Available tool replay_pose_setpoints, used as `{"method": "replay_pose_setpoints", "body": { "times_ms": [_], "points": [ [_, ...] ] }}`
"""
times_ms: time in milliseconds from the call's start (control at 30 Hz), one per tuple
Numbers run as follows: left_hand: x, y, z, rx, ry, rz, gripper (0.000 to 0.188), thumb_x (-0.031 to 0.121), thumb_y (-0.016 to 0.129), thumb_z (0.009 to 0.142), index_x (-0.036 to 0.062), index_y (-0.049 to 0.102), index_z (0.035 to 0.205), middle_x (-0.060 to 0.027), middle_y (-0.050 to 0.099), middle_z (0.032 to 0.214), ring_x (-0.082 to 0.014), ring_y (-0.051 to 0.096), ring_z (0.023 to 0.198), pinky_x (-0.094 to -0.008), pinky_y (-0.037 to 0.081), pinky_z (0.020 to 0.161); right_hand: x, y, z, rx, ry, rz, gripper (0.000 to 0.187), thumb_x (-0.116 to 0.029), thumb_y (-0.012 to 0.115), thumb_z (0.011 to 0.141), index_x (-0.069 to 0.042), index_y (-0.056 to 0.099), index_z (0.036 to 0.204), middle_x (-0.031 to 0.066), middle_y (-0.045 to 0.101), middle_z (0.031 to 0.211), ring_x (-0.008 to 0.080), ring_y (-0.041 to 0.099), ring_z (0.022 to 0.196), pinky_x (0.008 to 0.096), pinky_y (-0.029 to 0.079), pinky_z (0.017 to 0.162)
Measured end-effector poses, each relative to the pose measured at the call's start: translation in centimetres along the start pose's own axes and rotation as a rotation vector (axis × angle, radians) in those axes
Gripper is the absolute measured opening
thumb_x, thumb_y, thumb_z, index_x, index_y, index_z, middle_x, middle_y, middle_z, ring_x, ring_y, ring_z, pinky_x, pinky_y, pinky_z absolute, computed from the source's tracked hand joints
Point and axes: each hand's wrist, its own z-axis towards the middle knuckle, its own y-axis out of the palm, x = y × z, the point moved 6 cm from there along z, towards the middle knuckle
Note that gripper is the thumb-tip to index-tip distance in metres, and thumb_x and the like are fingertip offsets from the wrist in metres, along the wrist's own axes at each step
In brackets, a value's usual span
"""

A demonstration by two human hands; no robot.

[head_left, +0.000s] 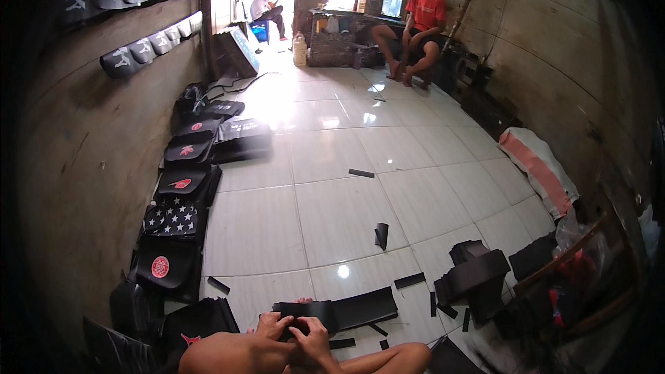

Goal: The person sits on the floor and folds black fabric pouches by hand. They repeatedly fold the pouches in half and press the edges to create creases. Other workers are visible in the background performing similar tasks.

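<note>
Low in the head view, my left hand (272, 325) and my right hand (313, 338) are close together over my folded legs. The fingers of both are bent around the near edge of a black sheet (305, 311), which looks like thin leather or vinyl. To its right a long black strip (367, 307) lies on the floor; whether the two are joined cannot be seen. Narrow black offcuts (342, 343) lie just right of my right hand. Part of a bare foot shows beyond the sheet.
Stacked black flaps with printed emblems (170, 263) line the left wall. A pile of black pieces (473, 273) stands at the right, near a white and pink sack (540, 170). Loose scraps (382, 235) dot the tiled floor. One person sits at the far right, another by the doorway.
</note>
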Motion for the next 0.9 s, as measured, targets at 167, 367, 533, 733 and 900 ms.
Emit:
{"method": "replay_pose_setpoints", "body": {
  "times_ms": [167,367,533,733,900],
  "points": [
    [1.9,-0.9,-1.1,0.105,-0.004,-0.038,0.036,0.033,0.068,0.086,-0.0024,0.071,0.092,-0.0116,0.070,0.077,-0.0148,0.064,0.069,-0.0326,0.050,0.062,1.7,1.2,-0.3,-0.028,0.205,0.153,0.016,-0.010,0.074,0.080,0.000,0.070,0.090,0.0112,0.067,0.078,0.0159,0.065,0.072,0.0291,0.052,0.067],
    [1.8,-1.5,-1.0,0.202,-0.048,-0.060,0.039,0.035,0.069,0.085,-0.0033,0.071,0.088,-0.0145,0.069,0.074,-0.0167,0.065,0.068,-0.0348,0.049,0.061,9.4,-5.3,2.0,0.137,0.361,0.181,0.006,-0.002,0.063,0.085,0.001,0.066,0.081,0.0033,0.063,0.072,0.0104,0.056,0.067,0.0283,0.048,0.062],
    [-1.8,-2.2,0.3,0.213,-0.165,-0.011,0.041,0.032,0.071,0.085,-0.0078,0.069,0.094,-0.0116,0.070,0.081,-0.0135,0.064,0.073,-0.0317,0.052,0.066,18.4,-20.4,4.4,0.627,0.434,-0.530,0.007,-0.003,0.059,0.086,0.003,0.062,0.088,0.0132,0.064,0.079,0.0252,0.061,0.070,0.0365,0.050,0.069],
    [1.9,-2.1,-1.5,0.123,-0.137,-0.051,0.039,0.035,0.069,0.087,-0.0031,0.070,0.096,-0.0092,0.070,0.082,-0.0134,0.063,0.074,-0.0290,0.051,0.068,8.3,-13.1,4.9,0.353,0.207,-0.130,0.014,-0.009,0.064,0.086,0.000,0.062,0.096,0.0095,0.062,0.084,0.0186,0.058,0.074,0.0332,0.050,0.070],
    [1.3,-0.2,-0.4,-0.086,-0.139,-0.013,0.038,0.033,0.068,0.088,-0.0035,0.068,0.101,-0.0073,0.068,0.080,-0.0126,0.062,0.076,-0.0268,0.050,0.066,-2.4,-1.2,0.8,-0.100,-0.129,-0.050,0.026,-0.010,0.068,0.081,0.000,0.066,0.104,0.0148,0.066,0.105,0.0252,0.064,0.093,0.0357,0.052,0.081]
  ]
}}
